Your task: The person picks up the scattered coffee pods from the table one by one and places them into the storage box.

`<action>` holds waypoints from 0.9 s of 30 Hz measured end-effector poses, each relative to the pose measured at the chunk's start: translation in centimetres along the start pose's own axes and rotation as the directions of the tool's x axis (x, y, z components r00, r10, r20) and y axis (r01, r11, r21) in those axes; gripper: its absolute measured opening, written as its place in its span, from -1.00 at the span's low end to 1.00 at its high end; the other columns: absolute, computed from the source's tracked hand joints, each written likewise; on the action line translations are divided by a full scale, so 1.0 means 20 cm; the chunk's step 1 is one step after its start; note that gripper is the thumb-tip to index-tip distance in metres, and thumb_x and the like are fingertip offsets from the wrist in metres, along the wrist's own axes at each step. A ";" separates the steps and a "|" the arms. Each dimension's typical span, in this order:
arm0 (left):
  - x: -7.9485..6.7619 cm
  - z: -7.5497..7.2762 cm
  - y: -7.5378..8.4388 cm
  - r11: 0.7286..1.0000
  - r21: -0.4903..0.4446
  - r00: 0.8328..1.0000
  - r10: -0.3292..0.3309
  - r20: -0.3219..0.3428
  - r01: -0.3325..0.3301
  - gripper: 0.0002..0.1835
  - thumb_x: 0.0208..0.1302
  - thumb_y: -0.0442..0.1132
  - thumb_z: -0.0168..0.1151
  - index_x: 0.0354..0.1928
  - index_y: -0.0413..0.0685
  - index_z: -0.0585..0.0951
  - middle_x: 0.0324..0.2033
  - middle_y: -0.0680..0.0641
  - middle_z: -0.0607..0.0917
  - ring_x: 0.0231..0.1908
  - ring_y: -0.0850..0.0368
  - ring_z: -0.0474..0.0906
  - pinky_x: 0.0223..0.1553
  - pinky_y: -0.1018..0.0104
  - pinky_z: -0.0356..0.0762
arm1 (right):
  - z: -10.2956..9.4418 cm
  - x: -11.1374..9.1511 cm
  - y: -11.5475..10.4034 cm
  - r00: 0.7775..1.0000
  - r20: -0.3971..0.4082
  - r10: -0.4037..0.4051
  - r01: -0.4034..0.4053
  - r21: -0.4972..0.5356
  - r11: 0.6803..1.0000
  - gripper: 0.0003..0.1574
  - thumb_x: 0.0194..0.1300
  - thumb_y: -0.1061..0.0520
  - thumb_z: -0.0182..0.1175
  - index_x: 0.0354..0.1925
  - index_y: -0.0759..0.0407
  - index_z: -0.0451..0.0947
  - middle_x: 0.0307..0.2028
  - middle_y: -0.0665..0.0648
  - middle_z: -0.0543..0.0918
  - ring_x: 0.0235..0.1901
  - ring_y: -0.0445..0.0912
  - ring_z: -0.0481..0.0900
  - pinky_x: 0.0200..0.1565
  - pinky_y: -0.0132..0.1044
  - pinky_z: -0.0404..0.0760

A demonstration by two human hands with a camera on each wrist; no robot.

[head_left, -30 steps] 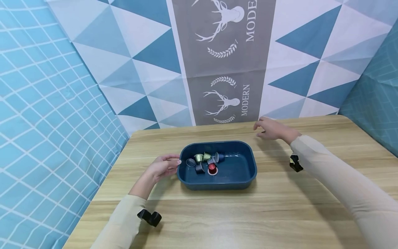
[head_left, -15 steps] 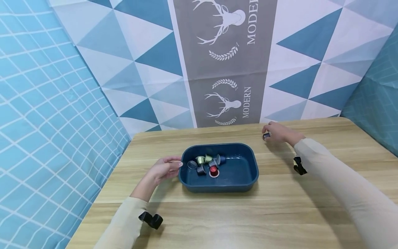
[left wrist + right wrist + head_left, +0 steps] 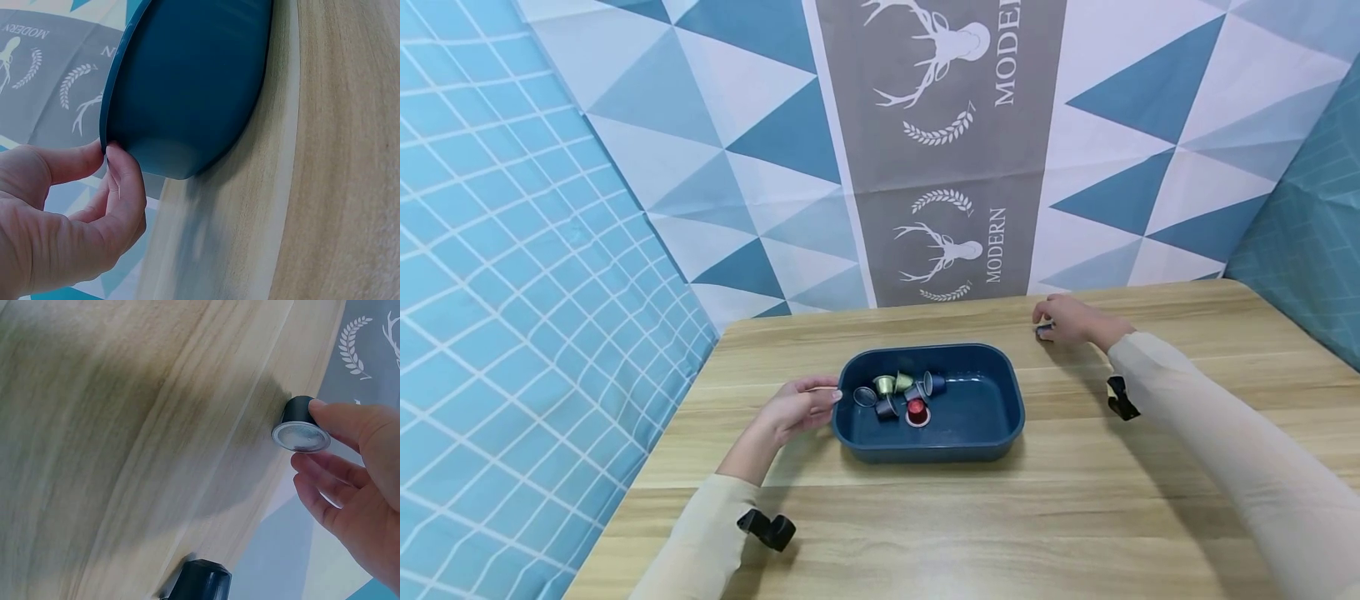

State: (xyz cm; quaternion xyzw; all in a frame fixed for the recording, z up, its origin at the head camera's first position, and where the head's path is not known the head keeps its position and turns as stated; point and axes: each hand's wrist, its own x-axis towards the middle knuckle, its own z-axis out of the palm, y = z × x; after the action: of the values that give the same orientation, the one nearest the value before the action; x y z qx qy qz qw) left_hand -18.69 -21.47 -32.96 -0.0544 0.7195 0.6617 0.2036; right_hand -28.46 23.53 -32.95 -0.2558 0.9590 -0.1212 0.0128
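My left hand point(image 3: 797, 408) pinches the left rim of a dark blue plastic bin point(image 3: 928, 454) between thumb and fingers; the left wrist view shows the bin's wall point(image 3: 187, 75) up close. Several coffee capsules lie in its left half, among them a red one point(image 3: 917, 409), a green-gold one point(image 3: 884, 384) and a dark blue one point(image 3: 935, 383). Beyond the bin's right end, my right hand point(image 3: 1070, 322) pinches a dark coffee capsule point(image 3: 299, 411) close over the table, its silver lid toward the wrist camera. The fingers partly cover this capsule in the head view.
A black tapered thing point(image 3: 201, 581), shaped much like a capsule, is cut off by the bottom edge of the right wrist view. The wooden table point(image 3: 940, 533) ends at a patterned cloth wall point(image 3: 947, 158) behind. Another cloth point(image 3: 512, 292) hangs along the left.
My right hand has moved slightly right, and a dark capsule has come into sight at its fingertips, now turned a little. My left hand keeps its hold on the rim.
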 end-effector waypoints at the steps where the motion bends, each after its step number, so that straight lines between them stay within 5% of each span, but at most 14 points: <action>1: 0.00 0.00 0.00 1.000 -0.001 1.000 0.001 0.002 -0.001 -0.49 0.36 -0.38 0.15 0.30 -0.38 0.33 -0.39 0.14 0.67 -0.35 0.35 0.60 -0.30 0.54 0.60 | 0.00 0.00 0.00 1.000 0.001 0.002 -0.002 -0.001 1.000 -0.75 0.30 0.31 0.20 -0.07 0.42 0.56 -0.14 0.39 0.58 -0.09 0.24 0.55 -0.01 0.11 0.56; 27: 0.00 -0.01 0.00 1.000 -0.007 1.000 0.002 0.013 -0.002 -0.50 0.36 -0.37 0.15 0.29 -0.38 0.33 -0.40 0.14 0.68 -0.36 0.36 0.61 -0.32 0.55 0.60 | -0.01 0.00 -0.05 0.999 0.014 -0.041 0.041 -0.018 0.999 -0.80 0.23 0.32 0.25 -0.15 0.38 0.60 -0.25 0.28 0.67 -0.23 0.09 0.62 -0.11 0.03 0.62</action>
State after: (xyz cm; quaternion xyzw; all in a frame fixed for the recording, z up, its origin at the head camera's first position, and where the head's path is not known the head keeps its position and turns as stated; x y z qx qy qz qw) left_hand -18.72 -21.62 -33.00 -0.0499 0.7161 0.6647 0.2073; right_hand -27.91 22.81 -32.44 -0.2763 0.9545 -0.1110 0.0143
